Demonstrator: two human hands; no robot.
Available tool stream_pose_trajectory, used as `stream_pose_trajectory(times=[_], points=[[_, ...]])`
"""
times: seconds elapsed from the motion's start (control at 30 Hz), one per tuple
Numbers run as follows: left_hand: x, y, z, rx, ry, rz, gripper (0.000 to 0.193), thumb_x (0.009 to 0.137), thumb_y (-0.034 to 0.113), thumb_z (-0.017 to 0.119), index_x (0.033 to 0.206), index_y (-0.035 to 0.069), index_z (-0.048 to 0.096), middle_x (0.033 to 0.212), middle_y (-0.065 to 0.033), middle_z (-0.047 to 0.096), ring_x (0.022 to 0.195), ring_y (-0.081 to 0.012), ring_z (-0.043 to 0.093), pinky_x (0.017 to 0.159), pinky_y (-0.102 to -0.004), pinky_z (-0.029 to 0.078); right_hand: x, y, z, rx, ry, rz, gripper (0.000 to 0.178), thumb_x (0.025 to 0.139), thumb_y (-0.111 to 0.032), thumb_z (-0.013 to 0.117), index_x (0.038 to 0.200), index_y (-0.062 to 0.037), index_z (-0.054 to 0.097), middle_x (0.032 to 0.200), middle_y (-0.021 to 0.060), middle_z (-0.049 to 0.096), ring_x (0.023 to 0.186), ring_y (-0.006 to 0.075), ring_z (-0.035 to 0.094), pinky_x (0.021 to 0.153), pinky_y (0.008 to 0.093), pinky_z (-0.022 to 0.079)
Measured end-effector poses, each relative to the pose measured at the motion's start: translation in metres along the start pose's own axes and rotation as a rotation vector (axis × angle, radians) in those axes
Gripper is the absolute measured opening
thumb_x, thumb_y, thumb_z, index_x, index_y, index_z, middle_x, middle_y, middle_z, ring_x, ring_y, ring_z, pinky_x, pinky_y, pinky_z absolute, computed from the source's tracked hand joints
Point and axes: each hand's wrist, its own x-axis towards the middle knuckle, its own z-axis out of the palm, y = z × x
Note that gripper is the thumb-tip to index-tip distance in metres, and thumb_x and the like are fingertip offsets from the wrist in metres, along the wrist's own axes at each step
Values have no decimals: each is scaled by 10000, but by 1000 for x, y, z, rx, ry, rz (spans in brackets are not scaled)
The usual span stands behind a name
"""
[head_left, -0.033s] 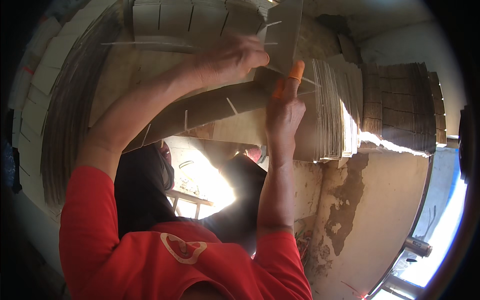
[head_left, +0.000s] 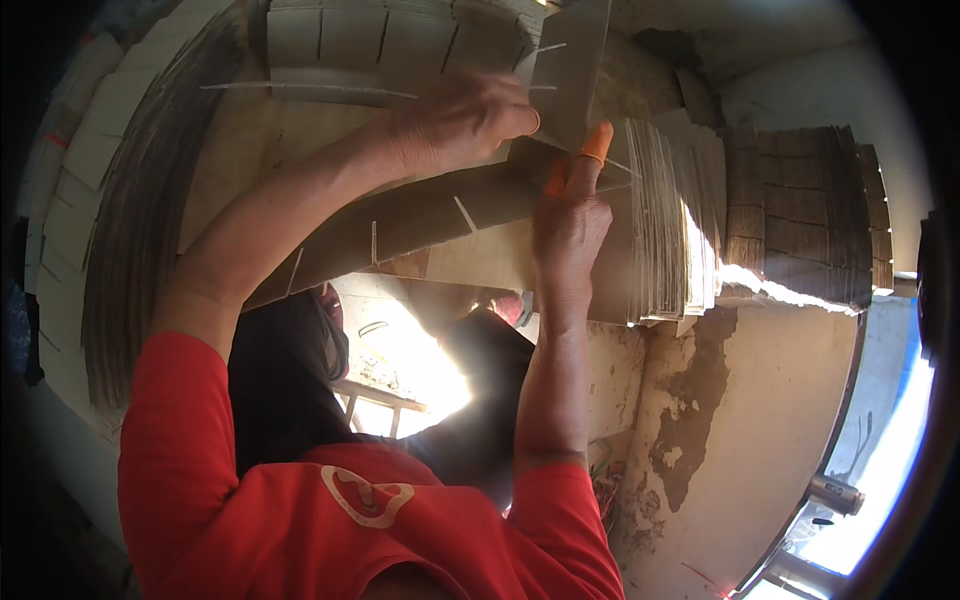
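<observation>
Stacked cardboard all round, left hand [head_left: 460, 120] & right hand [head_left: 568, 215] both pinching slotted cardboard strip [head_left: 420, 215].

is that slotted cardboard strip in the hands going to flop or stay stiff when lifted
The slotted cardboard strip probably stays fairly stiff: it spans straight between the left hand and right hand. Likely light, being thin. Its cut slots may let it bend or crease there.

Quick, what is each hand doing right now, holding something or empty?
Left hand: closed on an upright slotted cardboard strip.
Right hand: pinching the long slotted cardboard strip, orange finger cot raised.
</observation>
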Motion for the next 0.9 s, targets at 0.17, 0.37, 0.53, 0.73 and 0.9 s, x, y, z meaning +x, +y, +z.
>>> stream_pose_trajectory(times=[0.17,0.37,0.53,0.73,0.9], points=[[-15,-7,-6,-42,0,-46,102,669,-40,637,730,6,569,681,-83,560,695,-238,546,576,-351,455,1,-3,6,34,-37,-17,377,894,-50,550,1259,-39,460,571,143,568,502,324,592,443,406,435],[3,-16,-27,-272,-302,-362,235,701,113,752,796,-21,585,716,-77,581,727,-217,569,641,-345,457,-4,-4,7,45,-4,-37,362,905,-87,518,1246,-26,411,618,156,610,517,333,599,435,415,452],[28,-77,-39,75,-172,-418,438,656,216,796,963,-1,570,954,-116,595,934,-268,572,790,-363,454,-5,-9,15,121,103,-82,341,893,-67,539,1219,-31,444,688,158,636,527,327,606,438,405,461],[30,-132,29,430,-248,-483,613,644,196,794,1170,57,513,1192,-114,520,1188,-289,451,937,-447,397,-2,-9,6,143,144,-27,343,899,-69,554,1229,-42,469,811,153,669,566,318,632,462,382,486],[8,-159,56,590,-181,-314,512,658,112,721,1133,88,533,1138,-72,533,1123,-267,479,922,-415,402,-3,-11,6,197,131,-5,340,898,-50,560,1229,-35,486,851,162,676,589,314,647,476,373,502]])
